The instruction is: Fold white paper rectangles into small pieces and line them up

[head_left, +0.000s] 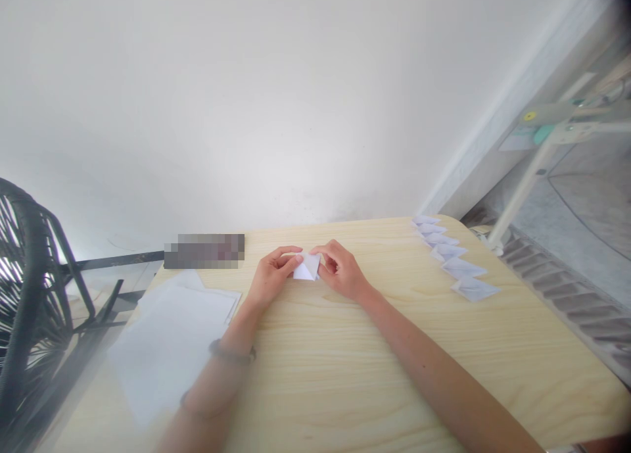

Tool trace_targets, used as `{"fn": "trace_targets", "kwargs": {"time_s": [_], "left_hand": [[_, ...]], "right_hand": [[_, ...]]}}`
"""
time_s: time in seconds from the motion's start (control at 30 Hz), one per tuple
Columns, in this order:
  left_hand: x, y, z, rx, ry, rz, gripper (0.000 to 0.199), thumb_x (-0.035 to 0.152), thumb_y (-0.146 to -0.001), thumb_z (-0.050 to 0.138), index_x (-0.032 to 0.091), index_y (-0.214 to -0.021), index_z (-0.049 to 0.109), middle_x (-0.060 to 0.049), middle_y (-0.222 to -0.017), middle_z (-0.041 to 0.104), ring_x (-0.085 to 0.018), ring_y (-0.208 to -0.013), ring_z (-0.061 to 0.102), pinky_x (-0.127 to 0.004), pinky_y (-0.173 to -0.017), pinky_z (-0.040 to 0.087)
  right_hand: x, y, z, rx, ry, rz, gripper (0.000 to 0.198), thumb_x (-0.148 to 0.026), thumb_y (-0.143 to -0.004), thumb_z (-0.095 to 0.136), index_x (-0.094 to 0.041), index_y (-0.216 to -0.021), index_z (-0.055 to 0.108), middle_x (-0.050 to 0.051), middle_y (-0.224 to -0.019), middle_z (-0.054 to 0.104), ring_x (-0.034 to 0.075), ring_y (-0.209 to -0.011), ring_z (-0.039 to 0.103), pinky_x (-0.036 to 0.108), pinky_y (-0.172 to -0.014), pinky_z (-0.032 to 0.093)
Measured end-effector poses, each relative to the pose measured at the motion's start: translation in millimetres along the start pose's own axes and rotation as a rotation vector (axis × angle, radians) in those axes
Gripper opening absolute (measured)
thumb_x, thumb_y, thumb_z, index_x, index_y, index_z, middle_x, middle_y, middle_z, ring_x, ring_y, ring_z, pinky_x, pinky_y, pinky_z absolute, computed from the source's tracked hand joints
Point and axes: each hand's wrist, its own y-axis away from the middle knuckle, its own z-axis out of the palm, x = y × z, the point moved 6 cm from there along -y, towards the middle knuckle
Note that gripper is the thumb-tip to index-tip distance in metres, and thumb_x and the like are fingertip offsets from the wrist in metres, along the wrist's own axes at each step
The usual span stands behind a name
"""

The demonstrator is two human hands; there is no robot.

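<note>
A small piece of folded white paper (307, 267) is held between my two hands above the far middle of the table. My left hand (272, 273) pinches its left side, thumb on the front face. At the paper's right edge, the thumb and fingers of my right hand (342, 269) are closed on it. Creases run across the paper's face; its back is hidden. To the right, several folded white paper shapes (463, 267) with pointed ends lie in a slanting row.
Loose white sheets (167, 334) lie on the left of the wooden table (315, 374), near a blurred-out dark rectangle (204, 251). A black woven chair (29, 295) stands at the left. A white wall (296, 111) rises behind the table, and a pale metal frame (522, 183) stands right.
</note>
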Motion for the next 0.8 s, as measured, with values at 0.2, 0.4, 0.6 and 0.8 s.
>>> {"fn": "trace_targets", "kwargs": {"time_s": [0.2,0.4,0.6,0.8], "left_hand": [[0.1,0.6,5.0,-0.054,0.040,-0.027,0.031,0.036,-0.069,0.062,0.015,-0.092,0.057,-0.003,-0.074,0.066,-0.013,-0.068,0.057,-0.026,-0.065,0.045],[0.3,0.4,7.3,-0.093,0.040,-0.031,0.027,0.033,-0.068,0.063,0.014,-0.086,0.059,-0.003,-0.072,0.066,-0.016,-0.069,0.058,-0.029,-0.067,0.047],[0.3,0.4,6.8,-0.101,0.047,-0.031,0.023,0.030,-0.068,0.064,0.014,-0.083,0.059,-0.003,-0.071,0.066,-0.015,-0.068,0.058,-0.027,-0.065,0.047],[1.6,1.0,7.1,-0.099,0.054,-0.041,0.024,0.032,-0.067,0.065,0.014,-0.081,0.059,-0.003,-0.070,0.066,-0.015,-0.068,0.059,-0.029,-0.066,0.047]], "right_hand": [[0.6,-0.4,-1.1,0.048,0.046,-0.056,0.018,-0.019,-0.076,0.051,-0.020,-0.090,0.061,-0.001,-0.073,0.041,0.005,-0.049,0.034,0.019,-0.048,0.033],[4.9,0.3,-4.7,0.101,0.027,-0.051,0.013,-0.015,-0.071,0.056,-0.019,-0.080,0.064,-0.002,-0.066,0.041,0.005,-0.048,0.034,0.019,-0.046,0.030],[4.3,-0.7,-6.6,0.119,0.015,-0.011,0.011,-0.016,-0.069,0.058,-0.018,-0.076,0.067,-0.004,-0.059,0.039,0.006,-0.047,0.034,0.019,-0.046,0.028],[4.7,-0.5,-6.5,0.119,0.034,-0.006,0.011,-0.014,-0.069,0.058,-0.018,-0.074,0.067,-0.004,-0.056,0.035,0.006,-0.048,0.034,0.020,-0.047,0.027]]}}
